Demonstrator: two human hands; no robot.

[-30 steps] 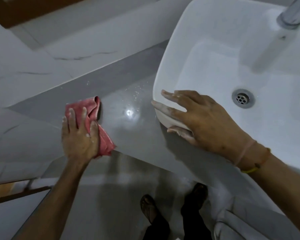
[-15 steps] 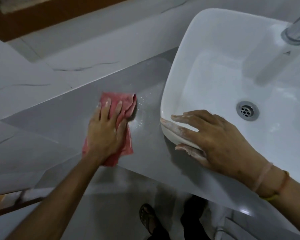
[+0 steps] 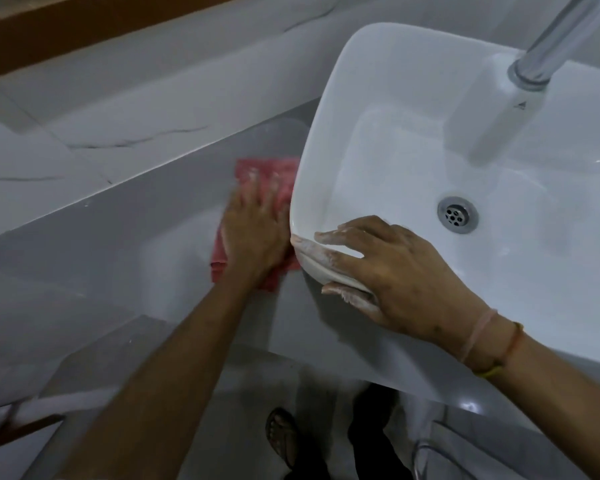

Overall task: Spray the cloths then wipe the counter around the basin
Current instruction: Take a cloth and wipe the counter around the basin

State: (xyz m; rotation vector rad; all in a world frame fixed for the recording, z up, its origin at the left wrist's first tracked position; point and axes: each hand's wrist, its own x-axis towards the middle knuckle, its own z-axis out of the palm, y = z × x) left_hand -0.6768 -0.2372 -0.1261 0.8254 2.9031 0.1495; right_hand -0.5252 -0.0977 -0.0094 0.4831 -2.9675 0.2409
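Observation:
A red cloth (image 3: 274,174) lies flat on the grey counter (image 3: 118,230), its right edge against the foot of the white basin (image 3: 413,140). My left hand (image 3: 253,230) presses down on the cloth with fingers spread, blurred by motion. My right hand (image 3: 381,268) grips the basin's near-left corner, fingers over the rim and thumb below it. Part of the cloth is hidden under my left hand and the basin's overhang.
A chrome tap (image 3: 551,46) hangs over the basin, with the drain (image 3: 458,214) below. Marble-look wall tiles (image 3: 136,109) rise behind the counter. Below the counter's front edge are the floor and my sandalled foot (image 3: 281,438).
My left hand has slid the red cloth rightward across the counter, from the far left to the basin's side. My right hand has stayed on the basin's corner.

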